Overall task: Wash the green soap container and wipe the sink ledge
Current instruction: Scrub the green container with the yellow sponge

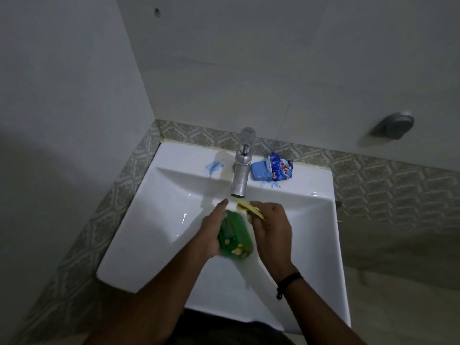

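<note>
My left hand (211,230) grips the green soap container (236,237) over the white sink basin (154,220). The container is blurred, with pale soap bits inside near its front end. My right hand (271,227) holds a yellow scrubbing pad (245,206) beside the container's far end, just below the tap spout (238,190). No water stream is visible from the spout. The sink ledge (189,155) behind the tap carries blue soap smears (213,167) on its left side.
A blue soap bar (260,171) in a torn blue wrapper (281,167) lies on the ledge right of the tap, with blue streaks beneath it. Patterned tiles border the sink at left and back. A round metal fitting (393,127) sits on the right wall.
</note>
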Tool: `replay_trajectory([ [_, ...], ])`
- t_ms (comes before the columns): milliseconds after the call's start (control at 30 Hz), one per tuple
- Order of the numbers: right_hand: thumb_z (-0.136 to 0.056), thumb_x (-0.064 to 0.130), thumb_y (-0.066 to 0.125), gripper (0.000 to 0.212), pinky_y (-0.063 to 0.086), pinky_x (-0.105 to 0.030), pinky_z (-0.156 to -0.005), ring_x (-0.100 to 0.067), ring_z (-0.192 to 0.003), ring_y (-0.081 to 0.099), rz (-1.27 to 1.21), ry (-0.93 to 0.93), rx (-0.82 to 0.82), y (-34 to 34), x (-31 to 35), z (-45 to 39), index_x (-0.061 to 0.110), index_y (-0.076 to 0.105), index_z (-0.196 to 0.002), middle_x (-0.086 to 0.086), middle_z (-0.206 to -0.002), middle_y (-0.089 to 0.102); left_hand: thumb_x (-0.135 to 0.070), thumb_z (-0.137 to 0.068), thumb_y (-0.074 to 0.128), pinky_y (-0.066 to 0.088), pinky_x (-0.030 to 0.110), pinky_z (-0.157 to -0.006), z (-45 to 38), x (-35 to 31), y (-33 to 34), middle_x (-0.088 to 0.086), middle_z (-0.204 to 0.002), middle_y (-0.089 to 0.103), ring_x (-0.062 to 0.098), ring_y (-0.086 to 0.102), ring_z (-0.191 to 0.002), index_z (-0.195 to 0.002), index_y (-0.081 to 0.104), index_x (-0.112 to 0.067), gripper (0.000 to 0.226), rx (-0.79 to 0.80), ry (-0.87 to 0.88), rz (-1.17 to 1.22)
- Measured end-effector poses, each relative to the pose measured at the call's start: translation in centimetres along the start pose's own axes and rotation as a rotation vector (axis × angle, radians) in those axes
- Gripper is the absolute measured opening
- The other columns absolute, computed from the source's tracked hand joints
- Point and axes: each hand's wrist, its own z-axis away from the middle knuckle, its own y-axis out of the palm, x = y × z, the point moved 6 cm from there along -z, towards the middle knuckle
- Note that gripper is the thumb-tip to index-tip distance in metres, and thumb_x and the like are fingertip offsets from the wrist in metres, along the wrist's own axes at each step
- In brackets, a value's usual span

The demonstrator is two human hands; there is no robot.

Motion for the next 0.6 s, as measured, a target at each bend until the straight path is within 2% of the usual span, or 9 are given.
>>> replay_trajectory([
  [67,-0.092,0.013,0.054,0.029,0.043,-0.021,-0.075,-0.019,-0.093,0.057,0.021,0.008,0.148,1.8,-0.4,-0.6,0.02,0.066,-0.118,-0.009,-0.104,0.065,-0.054,-0.082,0.062,0.053,0.04,-0.086,-0.2,0.3,0.6,0.017,-0.094,0.07,0.03,0.067,-0.083,-0.108,0.067,-0.008,0.053,0.007,0.032,-0.007],
  [167,-0.094,0.012,0.053,0.03,0.049,-0.028,-0.078,-0.013,-0.087,0.059,-0.19,0.115,0.227,2.5,-0.3,-0.2,0.025,0.066,-0.118,-0.006,-0.101,0.068,-0.039,-0.098,0.048,0.052,0.034,-0.067,-0.2,-0.5,0.6,0.018,-0.079,0.065,0.027,0.062,-0.065,-0.091,0.066,-0.006,0.038,-0.049,0.119,-0.004],
  [233,-0.093,0.023,0.053,0.03,0.051,-0.033,-0.085,-0.013,-0.097,0.059,-0.253,0.072,0.318,2.7,0.4,0.9,0.025,0.065,-0.12,-0.003,-0.11,0.064,-0.038,-0.099,0.046,0.051,0.033,-0.065,-0.4,-1.1,-0.2,0.018,-0.077,0.066,0.028,0.062,-0.065,-0.085,0.065,-0.007,0.04,-0.093,0.164,-0.002],
  [300,-0.092,0.032,0.053,0.035,0.048,-0.03,-0.092,-0.013,-0.11,0.054,-0.248,-0.021,0.438,2.8,1.1,2.2,0.024,0.063,-0.124,-0.002,-0.124,0.057,-0.041,-0.099,0.045,0.051,0.032,-0.064,-0.5,-1.0,-0.9,0.018,-0.076,0.066,0.028,0.062,-0.065,-0.085,0.064,-0.006,0.042,-0.091,0.187,0.02],
  [367,-0.089,0.028,0.059,0.03,0.046,-0.02,-0.091,-0.009,-0.11,0.054,-0.259,-0.048,0.397,2.2,0.8,2.1,0.023,0.068,-0.117,0.0,-0.124,0.058,-0.043,-0.098,0.045,0.052,0.034,-0.066,-0.4,-0.3,-1.1,0.02,-0.081,0.066,0.029,0.063,-0.068,-0.091,0.065,-0.004,0.044,-0.079,0.196,0.029],
  [433,-0.083,0.014,0.067,0.022,0.047,-0.013,-0.083,-0.009,-0.097,0.061,-0.239,-0.046,0.296,1.8,-0.1,1.3,0.018,0.075,-0.103,-0.003,-0.11,0.067,-0.044,-0.098,0.044,0.053,0.044,-0.075,-0.4,0.6,-1.1,0.027,-0.089,0.066,0.034,0.065,-0.077,-0.099,0.066,-0.001,0.048,-0.107,0.21,0.02],
  [500,-0.078,0.001,0.07,0.019,0.051,-0.016,-0.076,-0.011,-0.083,0.064,-0.192,-0.015,0.239,2.1,-0.7,-0.2,0.012,0.077,-0.091,-0.007,-0.095,0.072,-0.047,-0.098,0.043,0.054,0.052,-0.084,-0.5,0.8,-1.1,0.029,-0.094,0.068,0.04,0.067,-0.083,-0.101,0.066,-0.001,0.052,-0.147,0.211,-0.006],
  [533,-0.076,-0.004,0.07,0.02,0.052,-0.017,-0.074,-0.013,-0.079,0.064,-0.166,0.011,0.213,2.1,-0.8,-1.0,0.011,0.077,-0.088,-0.007,-0.09,0.072,-0.048,-0.097,0.042,0.055,0.052,-0.084,-0.5,0.6,-1.1,0.027,-0.094,0.069,0.04,0.068,-0.085,-0.1,0.066,-0.002,0.052,-0.156,0.216,-0.011],
  [600,-0.077,-0.007,0.066,0.021,0.047,-0.009,-0.069,-0.014,-0.077,0.064,-0.108,0.029,0.218,2.2,0.0,-1.5,0.01,0.076,-0.085,-0.007,-0.087,0.073,-0.049,-0.097,0.042,0.056,0.048,-0.081,-0.6,-0.2,-1.2,0.024,-0.09,0.07,0.036,0.069,-0.08,-0.096,0.067,-0.006,0.05,-0.163,0.227,0.019],
])
